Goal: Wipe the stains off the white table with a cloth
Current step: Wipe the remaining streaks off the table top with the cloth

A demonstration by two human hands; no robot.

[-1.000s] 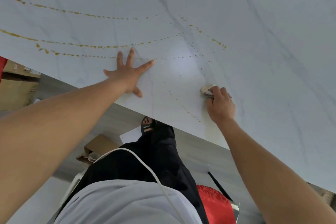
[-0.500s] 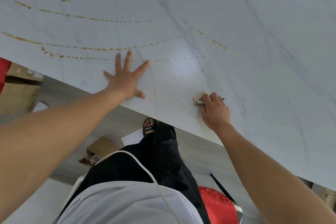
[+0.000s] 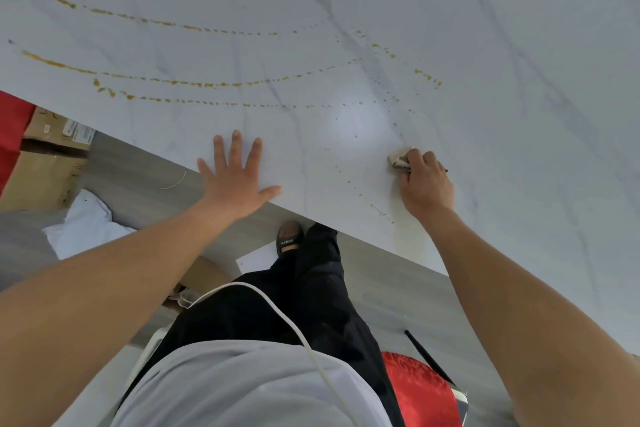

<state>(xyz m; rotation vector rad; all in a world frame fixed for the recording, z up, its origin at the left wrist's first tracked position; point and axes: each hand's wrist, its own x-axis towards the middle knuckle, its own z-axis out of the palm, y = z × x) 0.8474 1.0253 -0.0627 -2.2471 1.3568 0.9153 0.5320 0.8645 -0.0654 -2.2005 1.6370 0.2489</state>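
Cloth (image 3: 400, 158) gripped in curled R hand (image 3: 427, 184); L hand (image 3: 235, 180) laid flat, fingers spread, on table (image 3: 519, 80)
Risk: stains (image 3: 194, 82) may be smeared wider, as Cloth is small

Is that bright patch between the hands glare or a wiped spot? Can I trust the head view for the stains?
Head view: likely a glare patch on the white table, specks show through it; brown stains read clearly; cloth in the right hand slightly soft; wide-angle lens stretches the arms.

Glossy white marble-look table (image 3: 485, 45) with grey veins and a bright glare patch, dried yellow-brown stains (image 3: 194, 83), crumpled beige cloth (image 3: 400, 158), brown cardboard boxes (image 3: 45, 170), shiny red fabric (image 3: 419, 388)
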